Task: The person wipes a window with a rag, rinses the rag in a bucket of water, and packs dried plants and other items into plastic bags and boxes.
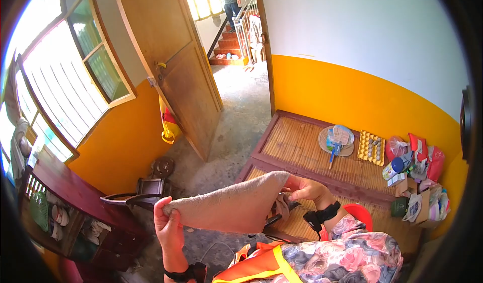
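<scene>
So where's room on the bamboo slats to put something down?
Bare slats lie left of the round fans, up to the dark red frame; another strip lies below the egg tray. It's crowded on the right: bags, jar, boxes.

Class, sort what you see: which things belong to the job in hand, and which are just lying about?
In the job:
- beige cloth, stretched between both hands
- left hand
- right hand

Lying about:
- yellow egg tray
- blue-handled fan
- blue-lidded container
</scene>
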{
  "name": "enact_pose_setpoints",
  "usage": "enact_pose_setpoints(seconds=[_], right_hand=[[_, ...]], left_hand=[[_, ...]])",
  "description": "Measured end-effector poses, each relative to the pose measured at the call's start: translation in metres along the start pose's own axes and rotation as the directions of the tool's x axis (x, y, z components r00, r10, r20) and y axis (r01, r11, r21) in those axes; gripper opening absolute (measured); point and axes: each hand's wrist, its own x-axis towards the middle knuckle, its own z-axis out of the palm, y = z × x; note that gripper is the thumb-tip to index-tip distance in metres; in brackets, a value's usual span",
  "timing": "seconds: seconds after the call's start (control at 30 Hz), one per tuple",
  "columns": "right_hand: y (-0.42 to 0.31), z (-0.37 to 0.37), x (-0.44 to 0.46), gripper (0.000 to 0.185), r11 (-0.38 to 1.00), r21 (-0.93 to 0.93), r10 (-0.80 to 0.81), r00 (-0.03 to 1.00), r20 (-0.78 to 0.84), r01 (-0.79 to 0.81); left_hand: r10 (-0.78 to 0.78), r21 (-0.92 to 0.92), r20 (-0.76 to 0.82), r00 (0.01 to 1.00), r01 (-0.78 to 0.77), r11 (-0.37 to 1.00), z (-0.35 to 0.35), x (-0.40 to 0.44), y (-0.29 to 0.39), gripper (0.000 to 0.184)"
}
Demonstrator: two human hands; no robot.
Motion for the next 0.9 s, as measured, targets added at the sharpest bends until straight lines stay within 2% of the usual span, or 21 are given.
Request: enact_pose_setpoints(seconds=[0.1,0.17,0.2,0.3,0.33,0.37,0.4,0.43,0.47,0.5,0.53,0.57,0.6,0.63,0.67,0.7,0.73,0.77,0.8,0.87,0.9], right_hand=[[-0.005,0.023,0.011,0.051,0.999,-0.020,-0.039,0.989,-0.141,0.036],[0.027,0.021,0.020,0.042,0.969,0.242,0.126,0.938,-0.324,-0.046],[0.033,0.021,0.022,0.034,0.944,0.281,0.270,0.895,-0.356,-0.173],[0.037,0.016,0.022,0.032,0.952,0.170,0.299,0.886,-0.355,-0.253],[0.014,0.027,0.021,0.030,0.929,-0.300,0.121,0.943,-0.311,-0.218],[-0.004,0.033,0.020,0.029,0.703,-0.701,-0.020,0.982,-0.188,-0.120],[-0.013,0.033,0.021,0.029,0.703,-0.701,-0.023,0.982,-0.189,-0.119],[-0.020,0.033,0.023,0.026,0.410,-0.895,0.125,0.983,-0.136,-0.176],[-0.023,0.033,0.023,0.024,0.067,-0.985,0.279,0.951,-0.134,-0.158],[-0.017,0.030,0.021,0.017,-0.010,-0.999,0.165,0.986,-0.035,-0.033],[-0.008,0.024,0.023,0.017,-0.011,-0.999,0.163,0.986,-0.034,-0.033],[0.001,0.018,0.026,0.018,0.318,-0.948,0.253,0.963,0.089,0.004],[0.005,0.014,0.029,0.019,0.614,-0.789,0.295,0.926,0.235,0.005],[-0.017,0.032,0.028,0.029,0.742,-0.598,0.461,0.878,0.125,-0.304],[-0.032,0.037,0.032,0.029,0.740,-0.600,0.461,0.878,0.126,-0.303],[-0.043,0.040,0.036,0.040,0.930,-0.305,0.279,0.933,0.228,-0.204],[-0.050,0.043,0.042,0.051,0.996,0.037,0.067,0.964,0.258,-0.080],[-0.051,0.046,0.051,0.067,0.893,0.449,-0.146,0.943,0.300,-0.005],[-0.042,0.048,0.057,0.067,0.823,0.568,-0.205,0.941,0.269,0.016],[-0.005,0.052,0.058,0.066,0.793,0.609,-0.096,0.980,0.174,-0.031],[0.014,0.052,0.055,0.065,0.786,0.616,-0.042,0.990,0.138,-0.053]], left_hand=[[-0.003,-0.032,0.024,1.000,0.004,0.999,-0.001,0.000,-0.012,0.031],[-0.061,-0.043,0.038,0.997,0.062,0.997,0.000,-0.002,-0.018,0.029],[-0.060,-0.043,0.040,0.997,0.062,0.997,-0.001,-0.001,-0.022,0.029],[0.015,0.241,0.132,0.991,-0.047,0.969,-0.006,0.003,-0.026,0.026],[0.017,0.241,0.133,0.991,-0.049,0.969,-0.006,0.003,-0.022,0.026],[-0.063,0.323,0.163,0.985,0.007,0.946,-0.006,0.004,-0.017,0.027],[-0.146,0.405,0.186,0.972,0.059,0.912,-0.007,0.006,-0.014,0.029],[-0.198,0.506,0.212,0.957,0.066,0.860,-0.008,0.008,-0.013,0.037],[-0.197,0.507,0.213,0.957,0.064,0.860,-0.008,0.009,-0.009,0.037],[-0.173,0.715,0.306,0.936,-0.106,0.691,-0.005,0.010,-0.002,0.040],[-0.177,0.842,0.398,0.900,-0.282,0.459,-0.004,0.010,0.001,0.042],[-0.140,0.865,0.373,0.917,-0.289,0.411,-0.006,0.011,-0.002,0.036],[-0.134,0.864,0.375,0.917,-0.293,0.410,-0.012,0.020,-0.007,0.036],[0.021,0.863,0.348,0.937,-0.329,0.384,-0.020,0.031,-0.014,0.031],[0.176,0.863,0.314,0.933,-0.358,0.356,-0.023,0.037,-0.018,0.026],[0.280,0.845,0.249,0.927,-0.349,0.405,-0.011,0.048,-0.013,0.018],[0.373,0.796,0.195,0.907,-0.369,0.480,0.007,0.053,-0.006,0.015],[0.457,0.645,0.143,0.878,-0.433,0.630,0.020,0.061,-0.005,0.016],[0.406,0.598,0.022,0.914,-0.337,0.727,0.042,0.059,0.002,0.020],[0.406,0.456,-0.110,0.907,-0.316,0.832,0.076,0.069,-0.020,0.025],[0.325,0.570,0.019,0.946,-0.277,0.774,0.043,0.093,-0.078,0.030]])
